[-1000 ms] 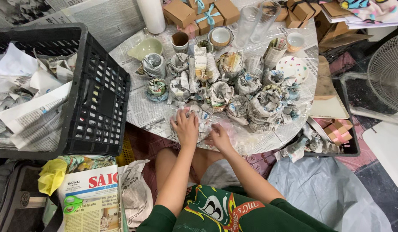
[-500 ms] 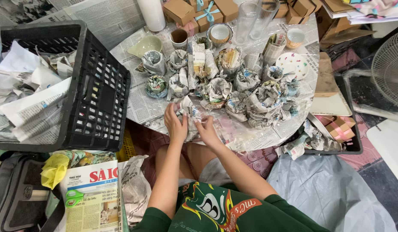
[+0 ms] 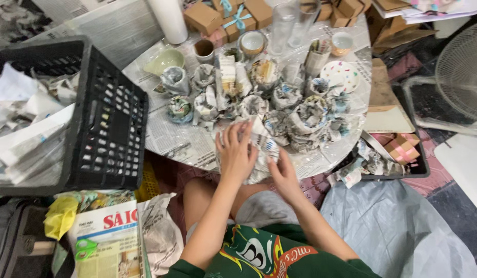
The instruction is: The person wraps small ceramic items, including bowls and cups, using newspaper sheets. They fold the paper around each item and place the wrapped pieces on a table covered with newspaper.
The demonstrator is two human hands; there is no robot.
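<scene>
We hold a crumpled newspaper-wrapped bundle (image 3: 259, 154) at the near edge of the round newspaper-covered table (image 3: 166, 136), our left hand (image 3: 236, 153) spread over its top and our right hand (image 3: 284, 176) cupped against its lower side. The wrap looks best pressed flat with the palm while the loose corner is tucked under – firm, not crushing. Finished paper-wrapped cups (image 3: 295, 110) crowd the middle just beyond, and the black plastic crate (image 3: 109, 128) stands near the left edge – open room lies only toward our lap
</scene>
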